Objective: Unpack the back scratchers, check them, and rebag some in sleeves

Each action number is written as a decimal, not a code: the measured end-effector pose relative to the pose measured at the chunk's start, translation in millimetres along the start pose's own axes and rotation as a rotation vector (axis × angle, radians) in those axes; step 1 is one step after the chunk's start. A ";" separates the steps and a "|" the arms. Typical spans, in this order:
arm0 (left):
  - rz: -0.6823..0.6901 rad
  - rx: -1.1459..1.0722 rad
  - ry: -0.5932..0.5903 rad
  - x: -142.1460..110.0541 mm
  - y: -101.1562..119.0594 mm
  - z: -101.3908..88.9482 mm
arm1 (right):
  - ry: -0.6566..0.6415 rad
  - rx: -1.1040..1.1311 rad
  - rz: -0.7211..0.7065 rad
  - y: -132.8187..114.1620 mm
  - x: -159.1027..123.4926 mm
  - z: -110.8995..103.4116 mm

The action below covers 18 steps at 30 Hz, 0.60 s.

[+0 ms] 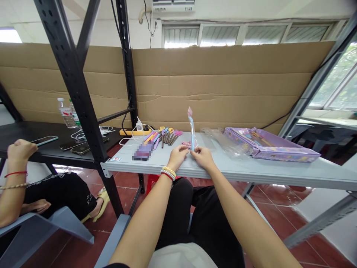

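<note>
My left hand (177,156) and my right hand (203,156) meet at the near edge of a grey table (251,169). Both pinch the lower end of a slim blue pen in a clear sleeve with a pink tag (192,130), which stands upright between them. Behind my hands lies a fan of several coloured pens (164,136). A few small pink pieces (186,144) lie just past my fingers.
A purple display box (270,148) and clear plastic bags (219,139) lie at right. A blurred purple item (142,152) sits at left. Black rack posts (76,85) stand left. Another person's arm (13,175) rests by phones (80,148), bottles (65,113) and a power strip (135,131).
</note>
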<state>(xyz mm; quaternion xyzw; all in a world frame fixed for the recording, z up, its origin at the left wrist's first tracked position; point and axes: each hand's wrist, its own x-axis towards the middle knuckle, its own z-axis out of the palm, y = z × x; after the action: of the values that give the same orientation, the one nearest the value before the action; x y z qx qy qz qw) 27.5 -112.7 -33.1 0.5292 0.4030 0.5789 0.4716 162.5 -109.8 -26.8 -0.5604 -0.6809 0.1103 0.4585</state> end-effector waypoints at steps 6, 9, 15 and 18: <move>0.009 0.005 0.048 1.2 -2.2 0.8 | 0.025 -0.004 0.053 0.3 -2.2 3.6; 0.012 0.037 0.069 1.4 -3.0 0.5 | 0.100 -0.061 0.094 2.7 5.6 -2.1; -0.008 0.063 0.062 0.6 -1.2 0.2 | 0.108 -0.567 0.261 25.4 58.5 -88.0; -0.027 0.054 0.036 1.1 -0.8 1.0 | 0.088 -0.730 0.379 51.0 82.2 -149.4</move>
<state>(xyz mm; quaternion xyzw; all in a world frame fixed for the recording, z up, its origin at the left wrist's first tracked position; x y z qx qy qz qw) 28.6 -111.5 -33.5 0.5258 0.4340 0.5709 0.4575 311.9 -75.4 63.4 -0.8057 -0.5400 -0.0802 0.2296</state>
